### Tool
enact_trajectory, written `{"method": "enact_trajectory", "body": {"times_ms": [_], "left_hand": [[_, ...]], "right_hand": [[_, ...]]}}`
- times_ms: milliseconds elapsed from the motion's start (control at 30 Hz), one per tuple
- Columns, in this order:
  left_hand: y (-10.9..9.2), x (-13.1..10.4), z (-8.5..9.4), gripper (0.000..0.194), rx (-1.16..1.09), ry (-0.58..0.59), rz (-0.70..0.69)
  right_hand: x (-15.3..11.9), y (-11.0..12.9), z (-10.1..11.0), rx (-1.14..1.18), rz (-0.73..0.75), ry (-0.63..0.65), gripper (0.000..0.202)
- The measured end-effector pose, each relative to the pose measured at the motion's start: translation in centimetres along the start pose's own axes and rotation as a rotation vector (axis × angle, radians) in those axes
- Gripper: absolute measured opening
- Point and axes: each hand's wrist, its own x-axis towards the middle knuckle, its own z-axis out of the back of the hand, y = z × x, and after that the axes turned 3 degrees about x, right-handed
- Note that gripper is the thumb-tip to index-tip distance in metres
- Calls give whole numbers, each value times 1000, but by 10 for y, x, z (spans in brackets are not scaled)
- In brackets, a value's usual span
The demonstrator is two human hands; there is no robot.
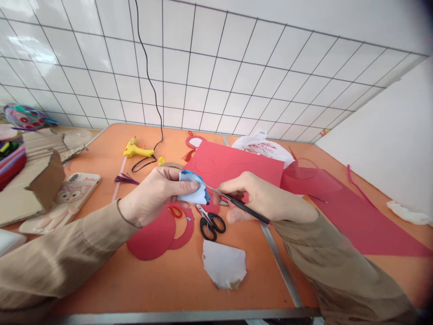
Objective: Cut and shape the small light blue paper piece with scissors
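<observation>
Pinched between the thumb and fingers of my left hand (158,192) is a small folded piece of light blue material (193,188) with dark blue jagged edges. My right hand (248,196) is closed around a thin tool with a black handle (248,211); its metal tip points at the right edge of the blue piece. Whether the tip touches it is too small to tell. Below the hands, black-handled scissors (212,224) lie on the orange table (162,284). Red round cutouts (152,237) lie under my left hand, and a whitish irregular piece (225,264) is nearer the front edge.
A yellow glue gun (137,150) with a black cord stands at the back left. Red sheets (264,169) and a white plastic bag (262,146) lie at the back right. A phone (79,192) and cardboard (37,189) are on the left. A tiled wall rises behind.
</observation>
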Motion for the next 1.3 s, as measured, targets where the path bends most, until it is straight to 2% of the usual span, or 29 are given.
{"method": "enact_trajectory", "body": {"times_ms": [433, 633, 833, 1067, 1300], "left_hand": [[-2, 0, -3, 13, 0, -37, 19], [-3, 0, -3, 15, -13, -45, 4], [-3, 1, -3, 16, 9, -62, -15], [-3, 0, -6, 13, -64, -62, -49], [0, 0, -6, 12, -138, -59, -54]], "right_hand": [[1, 1, 0, 0, -13, 2, 37], [3, 5, -3, 6, 10, -12, 43], [3, 5, -4, 38, 7, -8, 36], [4, 5, -4, 23, 5, -24, 36], [7, -1, -8, 119, 64, -39, 42]]}}
